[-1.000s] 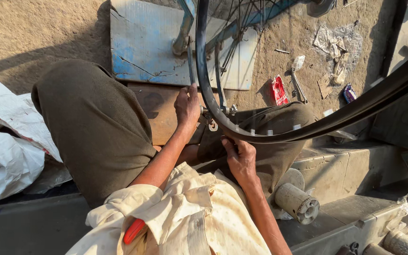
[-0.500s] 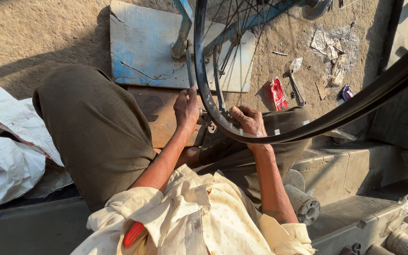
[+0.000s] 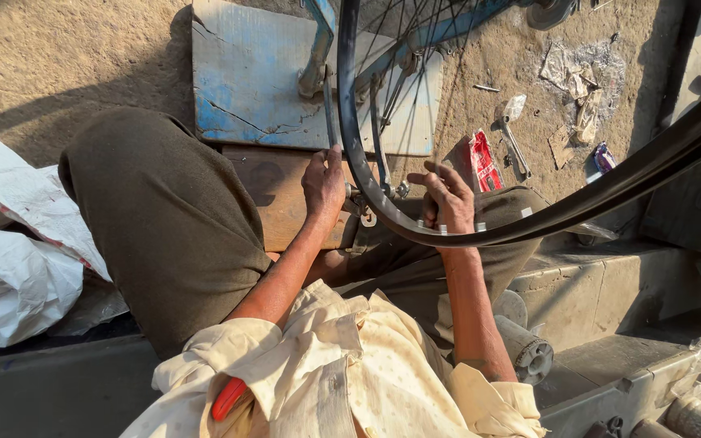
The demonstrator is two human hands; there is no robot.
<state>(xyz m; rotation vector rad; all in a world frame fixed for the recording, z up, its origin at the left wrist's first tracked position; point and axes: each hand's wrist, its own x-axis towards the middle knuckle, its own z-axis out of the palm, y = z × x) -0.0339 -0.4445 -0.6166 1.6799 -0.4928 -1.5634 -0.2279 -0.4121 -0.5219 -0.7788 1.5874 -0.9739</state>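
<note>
A black bicycle wheel rim point(image 3: 651, 169) with thin spokes point(image 3: 391, 57) stands upright in a blue metal stand point(image 3: 318, 50) in front of my knees. My left hand point(image 3: 324, 182) is closed on the rim's left side where a spoke meets it. My right hand point(image 3: 448, 199) sits at the lowest part of the rim, fingers curled against it and the forefinger stretched left. What the fingertips pinch is too small to tell. Both forearms reach out from cream sleeves over my dark trousers point(image 3: 172, 235).
A cracked blue board point(image 3: 241, 89) and a brown wooden block point(image 3: 273, 195) lie under the stand. On the dirt to the right lie a spanner point(image 3: 516, 150), a red packet point(image 3: 480, 158) and paper scraps point(image 3: 578, 77). White sacks point(image 3: 10, 268) sit left, a metal cylinder point(image 3: 525, 353) lower right.
My right hand rose from my lap to the bottom of the rim and shifted a little right. My left hand stayed on the rim.
</note>
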